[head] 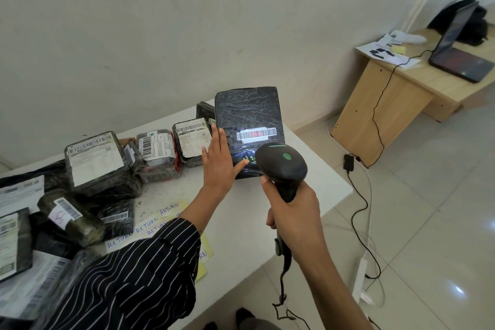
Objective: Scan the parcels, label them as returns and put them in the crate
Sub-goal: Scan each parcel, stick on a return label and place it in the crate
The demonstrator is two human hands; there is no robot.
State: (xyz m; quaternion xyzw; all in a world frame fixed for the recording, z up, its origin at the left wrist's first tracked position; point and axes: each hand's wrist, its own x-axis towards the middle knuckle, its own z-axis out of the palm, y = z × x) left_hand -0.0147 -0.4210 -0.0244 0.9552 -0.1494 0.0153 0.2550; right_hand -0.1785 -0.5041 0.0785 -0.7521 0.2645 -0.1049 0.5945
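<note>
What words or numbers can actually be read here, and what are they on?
"RETURN", handwritten in blue several times, on the paper slips on the table.
Barcode sticker on the upright black parcel: bars only, lit red by the scanner; no digits legible.
Labels on the other parcels: too small and blurred.
Papers on the desk: unreadable.

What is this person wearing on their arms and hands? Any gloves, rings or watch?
The left arm wears a dark sleeve with thin white pinstripes, its loose cuff ending on the forearm. The right forearm is bare as far as shown. No gloves, rings or watch show on the left hand or right hand.
</note>
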